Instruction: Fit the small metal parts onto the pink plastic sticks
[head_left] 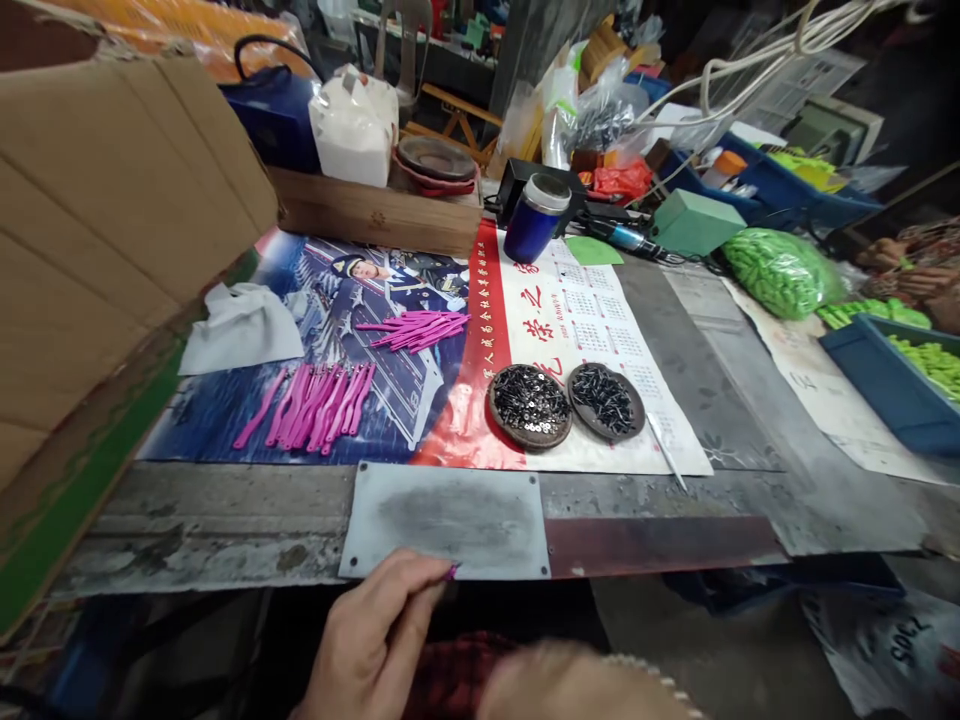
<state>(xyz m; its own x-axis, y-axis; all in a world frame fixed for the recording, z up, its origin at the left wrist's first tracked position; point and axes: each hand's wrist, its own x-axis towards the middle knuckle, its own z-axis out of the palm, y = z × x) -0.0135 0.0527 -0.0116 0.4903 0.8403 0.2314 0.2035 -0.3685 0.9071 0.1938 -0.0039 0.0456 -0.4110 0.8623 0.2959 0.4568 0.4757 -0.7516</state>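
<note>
While L hand (379, 628) pinches pink pc (451, 572), R hand (577, 688) near it, grip unclear (blur).

Tabletop (847, 515): gray, worn
Pillar (536, 50): gray, behind the tabletop
Chair (407, 55): left of pillar
Floor (652, 630): grayish, shadowed
Light: dim behind

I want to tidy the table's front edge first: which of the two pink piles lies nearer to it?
The left pile, its pieces pointing roughly towards that edge; the right pile lies farther back, its pieces pointing mostly sideways.
</note>
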